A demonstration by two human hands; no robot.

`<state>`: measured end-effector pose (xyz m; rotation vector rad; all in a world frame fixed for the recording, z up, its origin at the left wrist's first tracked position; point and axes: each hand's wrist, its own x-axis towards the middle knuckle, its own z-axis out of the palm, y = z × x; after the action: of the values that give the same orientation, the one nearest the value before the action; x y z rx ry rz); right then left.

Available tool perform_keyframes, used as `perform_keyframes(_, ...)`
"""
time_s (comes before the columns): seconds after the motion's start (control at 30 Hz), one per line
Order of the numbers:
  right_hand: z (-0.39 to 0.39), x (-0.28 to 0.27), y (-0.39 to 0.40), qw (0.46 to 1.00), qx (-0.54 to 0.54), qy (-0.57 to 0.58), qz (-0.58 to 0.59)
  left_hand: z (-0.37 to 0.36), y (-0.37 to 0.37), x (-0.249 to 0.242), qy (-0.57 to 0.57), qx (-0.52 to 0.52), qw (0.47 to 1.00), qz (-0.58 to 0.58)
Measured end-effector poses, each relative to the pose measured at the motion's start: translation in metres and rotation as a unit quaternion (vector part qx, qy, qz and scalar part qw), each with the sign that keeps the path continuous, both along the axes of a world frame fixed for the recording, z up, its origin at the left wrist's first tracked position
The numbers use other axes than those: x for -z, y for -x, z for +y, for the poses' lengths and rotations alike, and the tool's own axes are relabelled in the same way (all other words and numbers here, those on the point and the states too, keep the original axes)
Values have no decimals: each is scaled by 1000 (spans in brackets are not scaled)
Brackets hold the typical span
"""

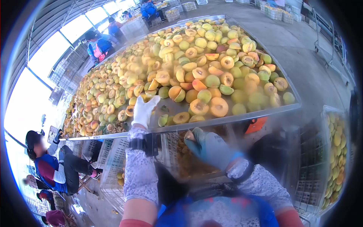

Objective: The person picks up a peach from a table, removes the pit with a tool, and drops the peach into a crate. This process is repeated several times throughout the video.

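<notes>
My left hand (145,110), in a white glove, is over the near edge of a large metal-rimmed table (227,120) heaped with halved and whole yellow-orange fruit (199,107). Its thumb and fingers are spread, and no fruit shows between them. Below the rim, my right hand (211,146), in a blue-grey glove, has its fingers closed round a small brownish piece (190,136) that I cannot make out clearly. Under that hand is a crate (196,174) with brownish contents.
A crate of yellow fruit (335,159) stands at the right. White crates (113,170) are below the table at the left. A seated person (56,166) is at the lower left, with others along the far side. A metal cart frame (325,56) stands at the upper right.
</notes>
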<state>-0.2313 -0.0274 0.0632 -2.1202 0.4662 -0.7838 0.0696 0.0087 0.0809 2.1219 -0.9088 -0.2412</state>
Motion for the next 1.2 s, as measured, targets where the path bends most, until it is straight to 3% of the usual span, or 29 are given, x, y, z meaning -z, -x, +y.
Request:
perform_keyframes(0.03,-1,0,-4,1000,11,5,-17,10,11,-8,105,27,980,169)
perform_keyframes(0.07,-1,0,-9,999,20,11,-33,21,23,-17,207,51,919,333)
perform_keyframes(0.2,3,-6,-20,997,26,28,-62,47,97,-42,237,118,891,368)
perform_keyframes(0.3,8,-3,-26,991,20,62,-120,50,131,-44,215,97,910,342)
perform_keyframes(0.4,10,-6,-21,993,34,91,-63,58,142,-51,181,111,928,305)
perform_keyframes(0.53,11,-1,-21,988,35,123,-86,59,150,-56,178,109,942,264)
perform_keyframes(0.7,10,0,-15,992,-7,125,-31,52,170,-50,251,89,932,248)
perform_keyframes(0.8,11,14,-12,973,3,232,-6,51,173,-47,261,80,931,242)
perform_keyframes(0.9,14,12,-9,983,3,172,-63,56,166,-48,219,104,941,235)
perform_keyframes(1.03,11,15,-13,997,-62,10,-43,64,158,-51,147,136,948,246)
perform_keyframes(1.2,26,3,-16,989,-52,-116,-71,56,170,-30,317,182,907,210)
